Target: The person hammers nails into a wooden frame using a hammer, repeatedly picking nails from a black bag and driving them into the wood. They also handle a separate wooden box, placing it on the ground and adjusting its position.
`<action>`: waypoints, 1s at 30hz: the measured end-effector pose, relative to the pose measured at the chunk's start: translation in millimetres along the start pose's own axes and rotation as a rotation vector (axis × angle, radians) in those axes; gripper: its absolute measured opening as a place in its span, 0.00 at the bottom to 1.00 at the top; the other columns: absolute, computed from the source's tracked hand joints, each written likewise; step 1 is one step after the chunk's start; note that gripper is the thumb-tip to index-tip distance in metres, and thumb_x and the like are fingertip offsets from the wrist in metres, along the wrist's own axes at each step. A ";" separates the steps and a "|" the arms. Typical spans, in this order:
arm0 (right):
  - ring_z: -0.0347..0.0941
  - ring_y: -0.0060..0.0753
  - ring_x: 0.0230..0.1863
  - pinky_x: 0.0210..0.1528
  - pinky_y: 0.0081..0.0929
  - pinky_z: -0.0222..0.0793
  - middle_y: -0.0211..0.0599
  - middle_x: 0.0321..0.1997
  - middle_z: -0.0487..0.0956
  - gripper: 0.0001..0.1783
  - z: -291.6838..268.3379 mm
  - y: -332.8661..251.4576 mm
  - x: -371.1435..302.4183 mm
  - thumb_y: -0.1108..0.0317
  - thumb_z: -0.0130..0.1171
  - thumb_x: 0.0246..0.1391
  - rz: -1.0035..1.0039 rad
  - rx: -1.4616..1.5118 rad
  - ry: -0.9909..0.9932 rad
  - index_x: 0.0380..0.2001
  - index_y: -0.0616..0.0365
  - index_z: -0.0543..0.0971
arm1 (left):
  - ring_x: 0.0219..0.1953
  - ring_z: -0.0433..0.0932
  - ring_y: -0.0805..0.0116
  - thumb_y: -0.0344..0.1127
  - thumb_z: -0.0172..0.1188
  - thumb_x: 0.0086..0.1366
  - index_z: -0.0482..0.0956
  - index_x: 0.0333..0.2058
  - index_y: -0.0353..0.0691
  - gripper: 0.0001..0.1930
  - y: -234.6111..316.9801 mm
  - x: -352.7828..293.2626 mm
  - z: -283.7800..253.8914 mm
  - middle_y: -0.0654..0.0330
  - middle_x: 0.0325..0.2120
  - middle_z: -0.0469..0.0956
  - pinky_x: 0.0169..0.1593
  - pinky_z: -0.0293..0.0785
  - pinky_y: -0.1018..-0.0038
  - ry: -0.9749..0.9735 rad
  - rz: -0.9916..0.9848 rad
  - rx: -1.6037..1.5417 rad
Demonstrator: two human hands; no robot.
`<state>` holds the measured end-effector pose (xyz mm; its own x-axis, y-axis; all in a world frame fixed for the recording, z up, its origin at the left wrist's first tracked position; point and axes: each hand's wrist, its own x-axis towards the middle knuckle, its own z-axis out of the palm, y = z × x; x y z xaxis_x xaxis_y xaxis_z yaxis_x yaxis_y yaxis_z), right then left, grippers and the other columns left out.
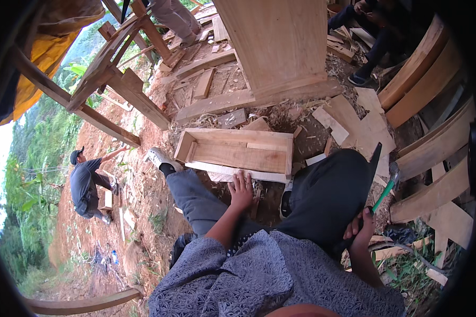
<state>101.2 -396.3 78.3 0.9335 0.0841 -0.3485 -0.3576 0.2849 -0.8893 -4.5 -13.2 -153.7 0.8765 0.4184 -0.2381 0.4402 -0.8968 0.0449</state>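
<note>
A shallow open wooden box (238,138), like a drawer, lies on the ground between my legs. My left hand (240,189) rests on its near side board, fingers spread and flat, gripping nothing. Off to the right, beside my knee, my right hand (360,228) is closed round the lower end of a green-handled hammer (384,195), its metal head pointing up and away. A long dark blade-like tool (374,165) rises from the same hand along my knee; its grip is hidden. Under the near side of the box a pale board (220,177) shows.
A broad wooden panel (277,42) stands beyond the box. Curved planks (428,142) lean at the right, with thin board pieces (362,124) nearby. A timber frame (103,84) stands at the left. One person (87,182) bends over on the slope; others are at the top. Shavings litter the ground.
</note>
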 end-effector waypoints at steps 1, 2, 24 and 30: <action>0.58 0.24 0.05 0.06 0.26 0.60 0.26 0.09 0.58 0.19 -1.6 0.8 2.5 0.50 0.53 0.67 -0.001 0.002 -0.023 0.31 0.52 0.66 | 0.75 0.35 0.29 0.61 0.63 0.60 0.36 0.75 0.39 0.59 2.5 1.2 1.4 0.37 0.75 0.32 0.66 0.43 0.25 -0.029 -0.020 -0.005; 0.58 0.25 0.05 0.06 0.27 0.61 0.26 0.09 0.59 0.19 -3.6 1.9 3.6 0.50 0.52 0.68 0.008 0.012 -0.009 0.31 0.53 0.66 | 0.75 0.35 0.29 0.61 0.63 0.60 0.36 0.75 0.39 0.59 7.9 -0.6 -8.6 0.37 0.75 0.32 0.66 0.43 0.25 -0.065 -0.032 -0.006; 0.65 0.31 0.06 0.08 0.32 0.66 0.32 0.09 0.63 0.18 1.2 -10.7 3.5 0.55 0.55 0.67 0.130 0.014 -0.022 0.30 0.58 0.69 | 0.76 0.41 0.34 0.55 0.61 0.63 0.45 0.76 0.49 0.49 -29.4 37.6 -32.0 0.44 0.76 0.42 0.72 0.41 0.37 0.406 -0.105 -0.079; 0.62 0.30 0.05 0.06 0.31 0.64 0.31 0.08 0.62 0.18 2.5 -11.0 5.5 0.54 0.53 0.69 0.134 0.002 -0.038 0.30 0.56 0.68 | 0.76 0.40 0.33 0.53 0.59 0.64 0.43 0.76 0.57 0.47 -42.4 37.3 -20.4 0.47 0.77 0.39 0.72 0.41 0.36 0.167 -0.172 -0.010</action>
<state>110.3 -396.6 86.9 0.8779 0.1576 -0.4522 -0.4787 0.2707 -0.8352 13.5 43.4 -144.6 0.8083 0.5834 -0.0794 0.5868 -0.8093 0.0275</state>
